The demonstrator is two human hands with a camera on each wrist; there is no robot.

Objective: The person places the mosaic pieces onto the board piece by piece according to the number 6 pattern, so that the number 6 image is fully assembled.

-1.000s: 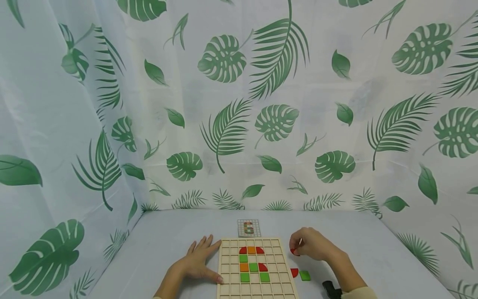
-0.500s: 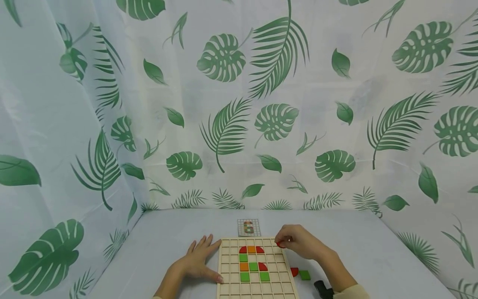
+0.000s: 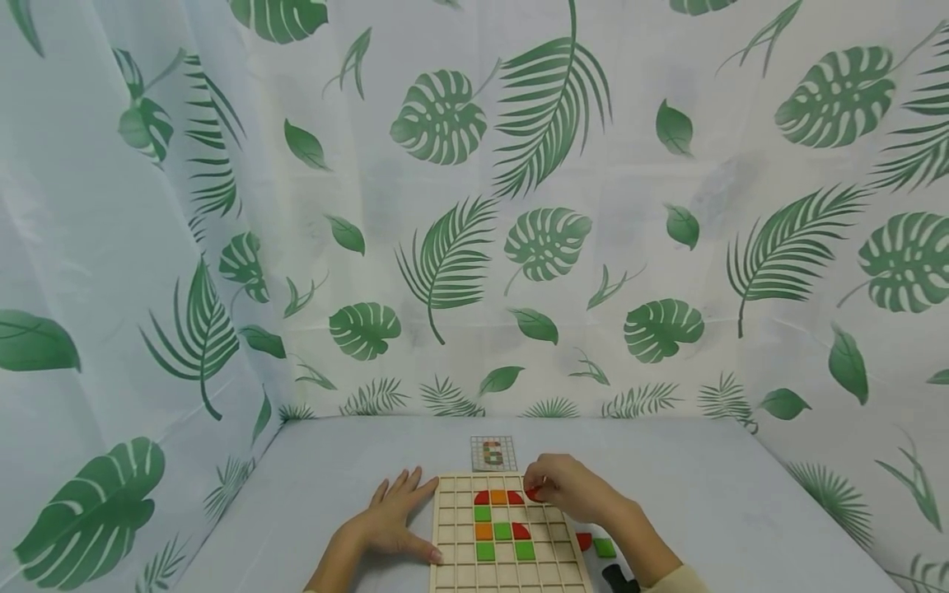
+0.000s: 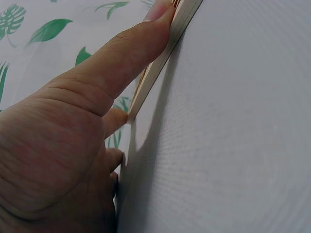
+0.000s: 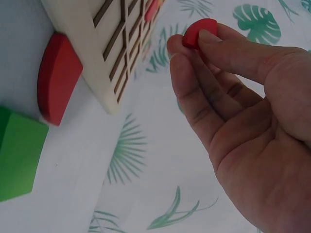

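Observation:
My right hand (image 3: 569, 487) pinches a red quarter-circle block (image 5: 200, 32) between thumb and fingers, over the upper right part of the wooden grid board (image 3: 461, 578). My left hand (image 3: 393, 517) lies spread at the board's left side, its thumb (image 4: 129, 58) on the edge and its fingers apart. Set in the board are red quarter-circle blocks, orange squares (image 3: 498, 497) and green squares (image 3: 485, 551). Another red quarter-circle block (image 5: 59, 80) and a green square block (image 5: 19, 154) lie on the table just right of the board.
A small card (image 3: 493, 453) printed with a grid and a coloured figure 6 lies behind the board. The white table (image 3: 334, 449) ends at a leaf-patterned curtain (image 3: 460, 272). A black device (image 3: 619, 579) sits at my right wrist.
My right hand has carried the red quarter-circle block leftward, from beside the board to over its upper right squares. My left hand has stayed in place.

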